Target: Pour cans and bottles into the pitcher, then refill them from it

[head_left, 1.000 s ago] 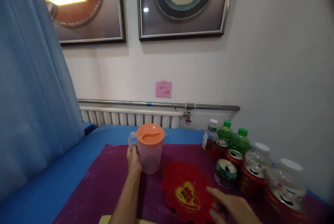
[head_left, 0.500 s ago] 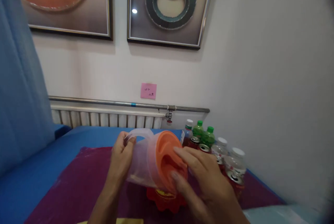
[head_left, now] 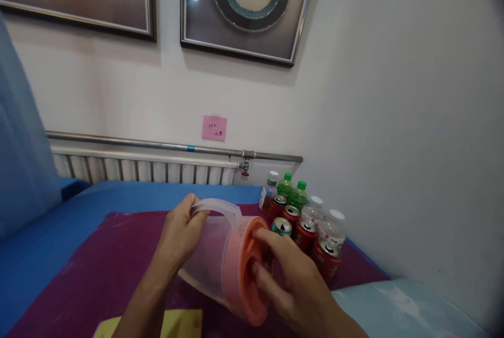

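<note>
A translucent plastic pitcher is tipped on its side in the air, its orange lid facing right. My left hand is closed round the pitcher's pale handle. With thumb and fingers reaching into the lid's recess, my right hand pinches the raised grip in its middle. The lid sits in the pitcher's mouth. Beneath the pitcher lies a dark purple cloth.
Several opened cans and bottles stand at the right, close to the wall. A yellow cloth lies at the front, and a pale blue glossy sheet at the right. Behind the blue surface runs a radiator.
My right fingers have moved into the lid's recess and closed on its grip. The pitcher has turned and sits lower. The view has shifted right and down; a red scalloped object beneath is now hidden.
</note>
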`<state>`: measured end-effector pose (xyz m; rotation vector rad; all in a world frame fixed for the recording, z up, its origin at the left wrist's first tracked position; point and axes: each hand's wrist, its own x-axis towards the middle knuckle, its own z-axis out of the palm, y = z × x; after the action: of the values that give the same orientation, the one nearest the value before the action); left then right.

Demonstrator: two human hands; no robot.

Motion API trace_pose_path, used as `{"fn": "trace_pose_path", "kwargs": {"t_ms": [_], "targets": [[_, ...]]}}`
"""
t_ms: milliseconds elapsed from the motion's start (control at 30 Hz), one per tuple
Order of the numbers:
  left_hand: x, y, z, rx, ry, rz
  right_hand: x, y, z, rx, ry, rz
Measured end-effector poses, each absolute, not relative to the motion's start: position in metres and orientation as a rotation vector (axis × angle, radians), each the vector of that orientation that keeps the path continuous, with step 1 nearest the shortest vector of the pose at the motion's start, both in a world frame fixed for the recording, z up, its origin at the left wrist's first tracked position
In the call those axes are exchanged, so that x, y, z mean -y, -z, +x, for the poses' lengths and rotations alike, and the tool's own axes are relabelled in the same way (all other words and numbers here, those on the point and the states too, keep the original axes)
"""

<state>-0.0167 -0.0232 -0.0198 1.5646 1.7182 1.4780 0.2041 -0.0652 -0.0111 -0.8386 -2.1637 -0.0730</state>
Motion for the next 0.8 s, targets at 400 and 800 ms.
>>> {"fn": "trace_pose_path", "kwargs": {"t_ms": [400, 800], "targets": [[0.011, 0.022, -0.016, -1.718, -1.231, 1.712, 0.071, 0.002, 0.203, 2.18, 0.185, -0.631], [0.015, 0.022, 0.001, -1.803, -1.129, 1.796, 0.083, -0.004, 0.214, 2.195, 0.224, -0.661]]}}
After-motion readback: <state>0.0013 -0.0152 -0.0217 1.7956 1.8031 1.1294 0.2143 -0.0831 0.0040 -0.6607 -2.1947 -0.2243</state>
